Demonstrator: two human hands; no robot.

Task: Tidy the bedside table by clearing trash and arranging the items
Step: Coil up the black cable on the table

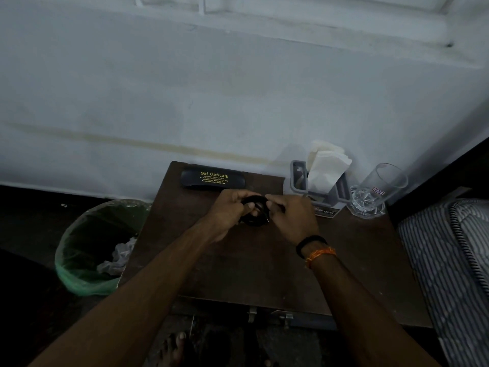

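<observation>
We've got both hands, left hand (230,207) and right hand (289,217), pinching the coiled black cable (255,211) above the surface (264,260), likely to keep its loops bundled.

We reach both arms forward, hands meeting at the middle. Our left hand (229,207) and right hand (288,215) each curl their fingers round a black coil (255,207) held between them.
</observation>
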